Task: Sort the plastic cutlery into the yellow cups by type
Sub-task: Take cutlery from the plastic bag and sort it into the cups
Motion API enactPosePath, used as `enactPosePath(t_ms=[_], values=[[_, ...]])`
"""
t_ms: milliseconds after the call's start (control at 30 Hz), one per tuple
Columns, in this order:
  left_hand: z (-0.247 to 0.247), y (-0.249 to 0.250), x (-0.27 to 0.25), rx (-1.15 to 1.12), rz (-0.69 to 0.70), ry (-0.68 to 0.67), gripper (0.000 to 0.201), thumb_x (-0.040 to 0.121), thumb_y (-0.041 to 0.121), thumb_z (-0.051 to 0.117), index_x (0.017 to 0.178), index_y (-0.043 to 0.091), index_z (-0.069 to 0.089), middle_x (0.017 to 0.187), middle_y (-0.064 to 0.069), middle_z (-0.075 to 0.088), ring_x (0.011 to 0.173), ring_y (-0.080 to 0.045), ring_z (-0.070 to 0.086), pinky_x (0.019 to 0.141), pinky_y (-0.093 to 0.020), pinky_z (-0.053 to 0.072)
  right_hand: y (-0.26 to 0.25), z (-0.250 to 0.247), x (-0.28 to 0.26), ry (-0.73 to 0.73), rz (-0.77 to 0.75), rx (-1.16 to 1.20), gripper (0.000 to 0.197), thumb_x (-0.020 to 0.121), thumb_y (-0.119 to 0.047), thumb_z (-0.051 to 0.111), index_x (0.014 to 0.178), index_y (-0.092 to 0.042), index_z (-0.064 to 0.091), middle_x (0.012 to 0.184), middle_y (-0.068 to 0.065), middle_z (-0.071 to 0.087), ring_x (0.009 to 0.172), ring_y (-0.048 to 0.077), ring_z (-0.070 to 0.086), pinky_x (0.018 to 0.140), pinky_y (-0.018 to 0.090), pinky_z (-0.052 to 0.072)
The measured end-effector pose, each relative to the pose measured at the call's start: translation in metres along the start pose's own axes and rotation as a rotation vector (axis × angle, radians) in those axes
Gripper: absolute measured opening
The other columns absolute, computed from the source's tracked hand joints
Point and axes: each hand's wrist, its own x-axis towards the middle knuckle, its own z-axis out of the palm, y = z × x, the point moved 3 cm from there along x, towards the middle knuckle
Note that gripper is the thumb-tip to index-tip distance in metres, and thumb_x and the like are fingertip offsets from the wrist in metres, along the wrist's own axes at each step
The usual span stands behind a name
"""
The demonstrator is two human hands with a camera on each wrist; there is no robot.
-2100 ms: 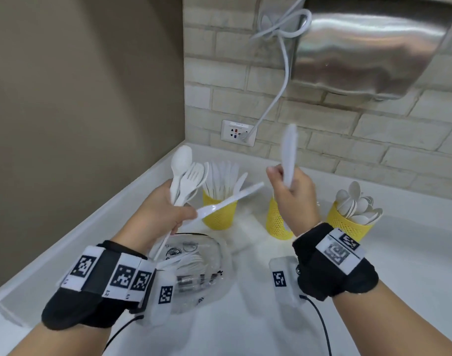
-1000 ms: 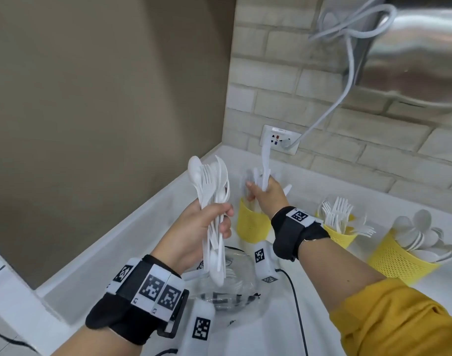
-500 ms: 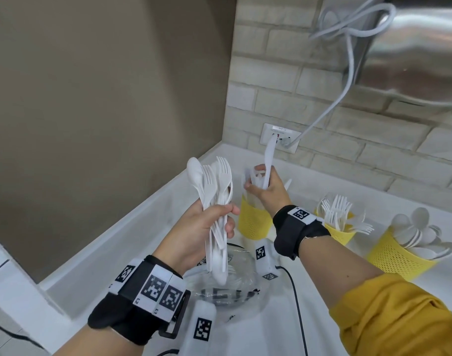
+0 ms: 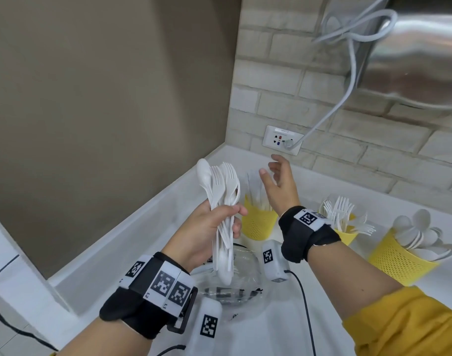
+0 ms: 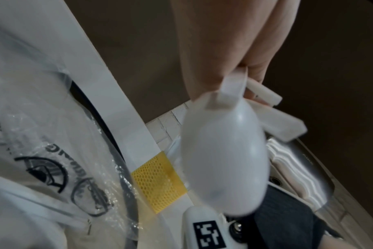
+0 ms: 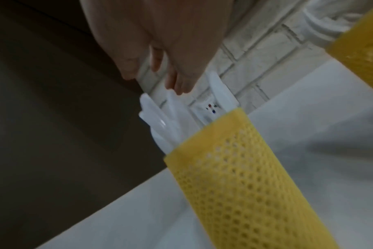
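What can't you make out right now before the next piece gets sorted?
- Head view: the right hand covers the contents of the left cup.
- Left wrist view: a blurred spoon bowl blocks the rest of the bundle.
- Head view: the plastic bag contents, behind glare and the left hand.

Washroom: wall-mounted steel hand dryer (image 4: 410,47)

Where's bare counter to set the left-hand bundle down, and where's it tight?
Free: the white counter between the right forearm and the spoon cup, and the strip along the brown wall left of the left hand. Crowded: under that hand, where the plastic bag lies, and the back row, knife cup, fork cup, spoon cup, below the open right hand.
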Motion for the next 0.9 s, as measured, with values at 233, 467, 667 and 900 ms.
enactPosePath(t_ms=[233,467,667,900], values=[[0.009,-0.004,0.005,-0.076,-0.007,-0.01,0.014,0.091,0.0,0.047,0.096,0.012,0.051,0.073,0.0,0.056,0.053,-0.011,0.049,0.053,-0.024,0.043,-0.062,-0.018,-0.038,-0.17,-0.099,0.03,0.024,0.087,-0.013,0.061,0.069,0.001,0.062,0.056,0.0,0.048,0.051,0.005,0.042,0.054,0.015,0.036],[0.037,-0.017,0.004,-0.009,-0.043,-0.111,0.042,0.093,-0.002,0.041,0.131,0.016,0.043,0.071,-0.001,0.051,0.058,-0.01,0.047,0.055,-0.022,0.044,-0.065,-0.023,-0.075,-0.248,0.104,-0.092,0.013,0.083,-0.012,0.064,0.081,0.0,0.059,0.058,0.003,0.055,0.046,0.01,0.052,0.047,0.018,0.041],[0.052,-0.024,-0.002,-0.099,-0.044,-0.128,0.034,0.093,-0.001,0.04,0.121,0.014,0.052,0.082,-0.003,0.071,0.068,-0.017,0.064,0.063,-0.028,0.054,-0.065,-0.047,-0.088,-0.051,0.198,0.028,0.017,0.09,-0.005,0.038,0.073,-0.002,0.041,0.069,0.018,0.06,0.057,0.029,0.055,0.055,0.044,0.046],[0.057,-0.038,0.001,-0.104,-0.046,-0.009,0.041,0.092,-0.006,0.037,0.132,0.005,0.042,0.099,-0.015,0.063,0.073,-0.016,0.07,0.064,-0.029,0.057,-0.076,-0.066,-0.1,-0.082,0.217,0.26,0.012,0.098,-0.02,0.041,0.093,-0.01,0.045,0.057,0.0,0.041,0.04,0.009,0.041,0.042,0.025,0.036]])
